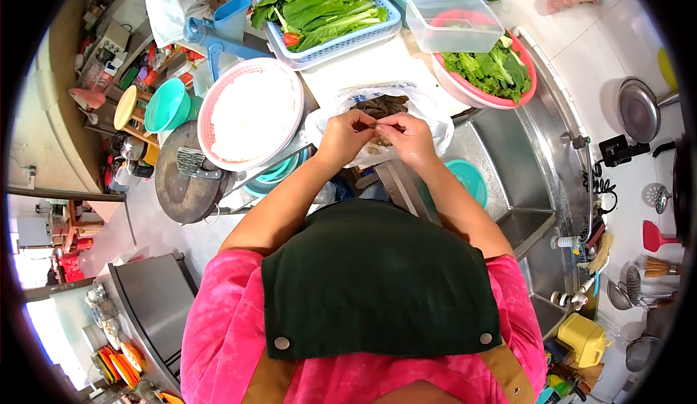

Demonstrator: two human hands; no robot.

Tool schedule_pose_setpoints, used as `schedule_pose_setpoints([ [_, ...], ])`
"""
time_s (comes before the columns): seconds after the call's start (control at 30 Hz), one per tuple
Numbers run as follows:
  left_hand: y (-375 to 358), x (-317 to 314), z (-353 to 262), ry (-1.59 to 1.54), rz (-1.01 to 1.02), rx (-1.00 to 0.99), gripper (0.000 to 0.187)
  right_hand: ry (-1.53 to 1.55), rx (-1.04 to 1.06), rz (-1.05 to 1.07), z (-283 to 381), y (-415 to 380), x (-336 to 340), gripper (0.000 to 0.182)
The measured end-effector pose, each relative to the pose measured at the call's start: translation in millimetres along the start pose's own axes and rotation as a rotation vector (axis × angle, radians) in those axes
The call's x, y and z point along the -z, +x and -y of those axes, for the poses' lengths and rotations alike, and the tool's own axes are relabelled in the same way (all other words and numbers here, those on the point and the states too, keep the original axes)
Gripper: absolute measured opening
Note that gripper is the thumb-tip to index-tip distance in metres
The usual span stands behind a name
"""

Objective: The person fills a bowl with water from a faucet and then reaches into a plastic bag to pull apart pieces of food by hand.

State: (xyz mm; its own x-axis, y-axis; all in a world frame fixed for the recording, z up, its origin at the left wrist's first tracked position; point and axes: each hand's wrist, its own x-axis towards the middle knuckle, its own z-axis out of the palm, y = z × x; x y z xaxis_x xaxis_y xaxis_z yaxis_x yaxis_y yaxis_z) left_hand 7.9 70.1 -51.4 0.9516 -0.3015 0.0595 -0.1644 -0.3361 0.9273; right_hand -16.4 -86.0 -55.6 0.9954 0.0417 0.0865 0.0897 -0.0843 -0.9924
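Above an open white plastic bag (435, 113), my left hand (344, 138) and my right hand (409, 140) meet fingertip to fingertip. Both are closed in a pinch on a small dark piece, apparently a raw shrimp (374, 129), mostly hidden by the fingers. More greyish-brown raw shrimp (385, 105) lie in the bag just beyond my hands. To the left stands a pink basket (205, 132) filled with something white. A teal bowl (468, 180) sits in the sink under my right forearm.
A blue basket of leafy greens (330, 59) and a pink bowl of greens (483, 98) with a clear plastic container (454, 26) stand behind. A cleaver (196, 163) rests on a round chopping block (178, 197). Steel sinks (523, 157) lie right. Another person (174, 1) stands far left.
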Motion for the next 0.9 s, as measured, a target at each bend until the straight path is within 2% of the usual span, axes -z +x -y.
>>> schedule_pose_setpoints([
  [0.17, -2.3, 0.3, -11.2, -0.115, 0.021, 0.047, 0.015, -0.039, 0.055, -0.004, 2.6, 1.6, 1.6, 0.010],
  [0.33, -0.8, 1.8, -13.9, -0.429, 0.075, 0.092, 0.013, -0.090, 0.125, -0.077, 3.0, 3.2, -2.1, 0.007],
  [0.4, -0.4, 1.4, -10.4, -0.485, 0.076, 0.114, 0.012, -0.029, -0.001, -0.103, 9.5, 1.7, -6.3, 0.005],
  [0.43, 0.1, 1.2, -8.4, -0.543, 0.076, 0.137, 0.011, -0.029, 0.000, -0.104, 6.7, 3.0, -7.6, 0.005],
  [0.5, 0.5, 1.1, -6.5, -0.648, 0.052, 0.172, 0.012, -0.239, 0.211, -0.144, -1.2, 6.0, -9.6, 0.004],
  [0.53, 0.7, 1.3, -5.2, -0.754, 0.028, 0.208, 0.013, -0.239, 0.211, -0.144, -1.8, 6.3, -9.6, 0.004],
  [0.63, 2.7, 6.6, 5.0, -0.801, -0.013, 0.188, 0.015, -0.242, 0.245, -0.244, -5.4, 7.2, -7.5, 0.002],
  [0.73, 3.4, 9.1, 9.2, -0.796, -0.070, 0.182, 0.015, -0.335, 0.269, -0.138, -37.4, 7.0, 4.8, 0.007],
  [0.8, 3.0, 9.5, 13.3, -0.771, -0.061, 0.158, 0.016, -0.676, 0.274, -0.004, -52.2, 5.7, 8.9, 0.011],
  [0.9, 1.9, 8.2, 12.7, -0.739, -0.059, 0.155, 0.017, -0.809, 0.219, 0.008, -52.8, 5.4, 6.9, 0.015],
])
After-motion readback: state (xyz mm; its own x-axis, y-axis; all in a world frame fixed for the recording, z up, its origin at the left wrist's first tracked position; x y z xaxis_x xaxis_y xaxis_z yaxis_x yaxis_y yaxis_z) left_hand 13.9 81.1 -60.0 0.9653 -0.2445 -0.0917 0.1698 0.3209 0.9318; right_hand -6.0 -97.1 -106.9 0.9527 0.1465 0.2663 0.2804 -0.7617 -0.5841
